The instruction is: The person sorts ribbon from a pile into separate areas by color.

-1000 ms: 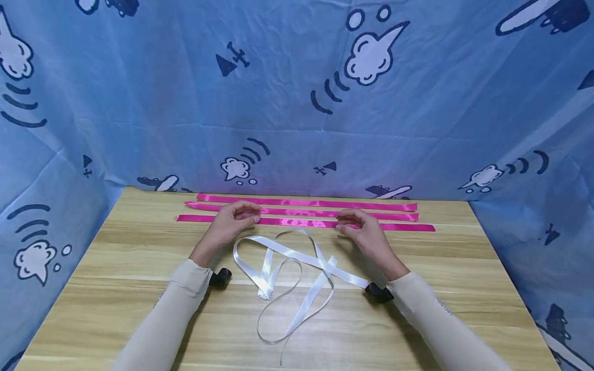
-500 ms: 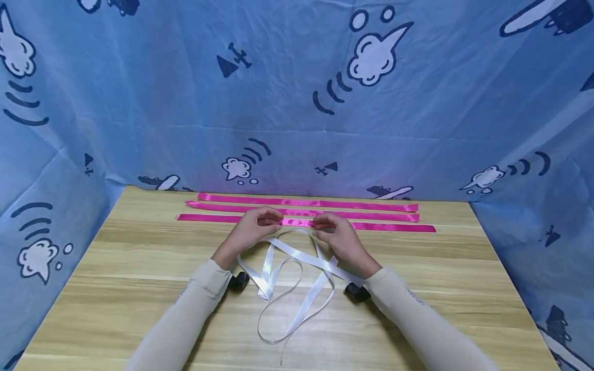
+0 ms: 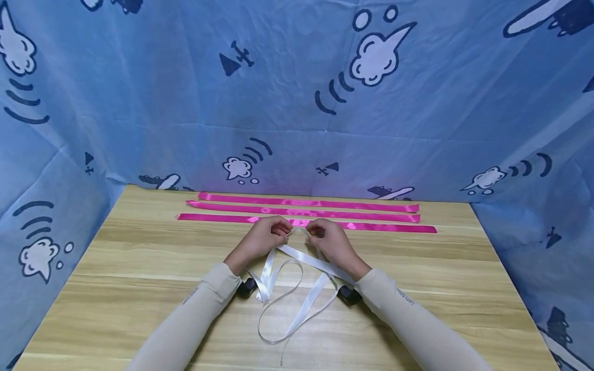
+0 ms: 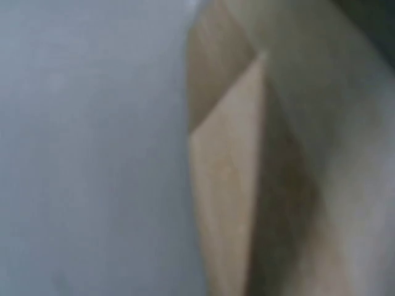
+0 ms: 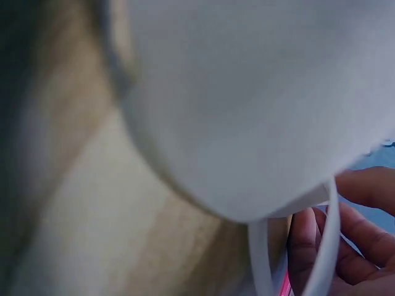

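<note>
A thin white satin ribbon (image 3: pixel 303 256) lies in loose loops in the middle of the wooden table. My left hand (image 3: pixel 262 238) pinches the far loop of this ribbon between thumb and fingers. Close beside it, my right hand (image 3: pixel 331 242) pinches the same loop, with a short span of ribbon showing between the two sets of fingertips. Parts of the ribbon are hidden behind both hands. In the right wrist view, white ribbon strands (image 5: pixel 328 246) hang in front of curled fingers (image 5: pixel 364 243), and a blurred pale surface fills much of the picture.
Three pink ribbon strips lie side by side along the table's back edge: a far strip (image 3: pixel 362 205), a middle strip (image 3: pixel 385 216) and a near strip (image 3: pixel 394 227). A blue patterned cloth (image 3: pixel 287 98) hangs behind and at both sides of the wooden table (image 3: pixel 116 288).
Both hands have come inward and toward me, away from the near pink strip. They have taken hold of the white ribbon's far loop, and its strands have shifted slightly.
</note>
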`<act>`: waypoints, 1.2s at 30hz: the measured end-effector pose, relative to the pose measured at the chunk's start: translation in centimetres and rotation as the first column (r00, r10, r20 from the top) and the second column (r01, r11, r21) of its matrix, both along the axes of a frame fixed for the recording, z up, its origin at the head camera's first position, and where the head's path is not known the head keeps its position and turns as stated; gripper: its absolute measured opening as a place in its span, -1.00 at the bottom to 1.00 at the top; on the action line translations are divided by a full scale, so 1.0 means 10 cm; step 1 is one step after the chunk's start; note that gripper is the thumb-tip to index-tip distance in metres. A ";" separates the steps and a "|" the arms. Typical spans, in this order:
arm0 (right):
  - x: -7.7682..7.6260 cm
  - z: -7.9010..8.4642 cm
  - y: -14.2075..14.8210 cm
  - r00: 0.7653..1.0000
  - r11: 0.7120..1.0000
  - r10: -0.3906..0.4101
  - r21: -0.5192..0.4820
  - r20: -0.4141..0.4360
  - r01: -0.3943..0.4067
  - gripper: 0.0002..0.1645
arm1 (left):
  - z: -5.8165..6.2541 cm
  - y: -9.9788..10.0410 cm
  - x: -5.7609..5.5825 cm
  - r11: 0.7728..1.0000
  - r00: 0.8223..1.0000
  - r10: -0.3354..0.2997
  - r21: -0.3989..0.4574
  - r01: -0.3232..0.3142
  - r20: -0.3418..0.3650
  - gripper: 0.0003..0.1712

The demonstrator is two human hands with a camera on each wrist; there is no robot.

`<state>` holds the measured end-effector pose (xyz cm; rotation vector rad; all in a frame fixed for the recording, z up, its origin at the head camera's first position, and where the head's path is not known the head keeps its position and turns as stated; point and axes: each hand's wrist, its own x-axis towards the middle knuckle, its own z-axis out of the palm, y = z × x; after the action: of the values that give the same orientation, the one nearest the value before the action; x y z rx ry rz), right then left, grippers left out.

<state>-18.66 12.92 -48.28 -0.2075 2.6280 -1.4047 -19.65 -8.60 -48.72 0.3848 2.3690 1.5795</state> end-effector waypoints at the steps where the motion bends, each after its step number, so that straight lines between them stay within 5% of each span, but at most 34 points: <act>1: 0.00 0.00 0.00 1.000 1.000 0.000 0.010 0.000 0.000 -0.70 | 0.00 0.01 0.00 1.000 1.000 0.001 -0.007 -0.001 0.000 -0.72; 23: -0.02 0.00 0.09 0.999 0.999 -0.037 -0.031 0.007 0.037 -0.76 | 0.01 0.02 0.03 0.993 0.998 -0.030 -0.119 0.022 -0.063 -0.82; 36: -0.01 0.28 0.29 0.997 0.994 -0.055 -0.097 -0.053 0.050 -0.80 | 0.13 -0.15 0.11 0.995 0.996 0.068 -0.074 -0.073 -0.066 -0.83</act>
<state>-18.72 15.86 -45.53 -0.1929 2.6313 -1.5658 -18.58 -10.05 -47.42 0.3436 2.5081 1.5224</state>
